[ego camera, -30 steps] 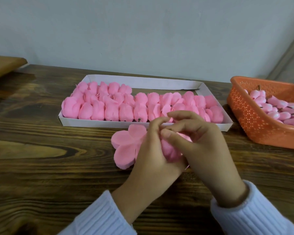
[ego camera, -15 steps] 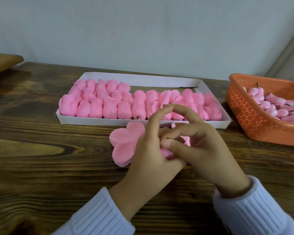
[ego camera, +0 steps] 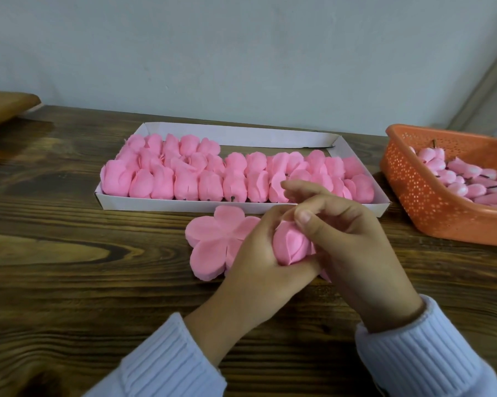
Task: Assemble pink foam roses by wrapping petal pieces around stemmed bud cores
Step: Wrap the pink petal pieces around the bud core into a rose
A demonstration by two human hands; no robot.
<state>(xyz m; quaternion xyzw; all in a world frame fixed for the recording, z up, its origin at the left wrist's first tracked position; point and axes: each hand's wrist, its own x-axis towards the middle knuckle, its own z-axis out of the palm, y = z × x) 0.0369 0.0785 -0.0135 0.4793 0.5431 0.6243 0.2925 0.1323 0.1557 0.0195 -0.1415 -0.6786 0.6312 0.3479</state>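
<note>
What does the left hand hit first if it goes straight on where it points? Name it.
Probably the right hand, pinching the same rose just ahead; then the white tray. Depth is unclear.

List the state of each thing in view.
rose: petals wrapped round, held in both hands
left hand: grips the rose
right hand: fingers curled on the rose
petal pieces: flat on table, unwrapped
white tray: partly filled with finished roses
orange basket: holds bud cores

Pink rose wrapped, between hands
</note>
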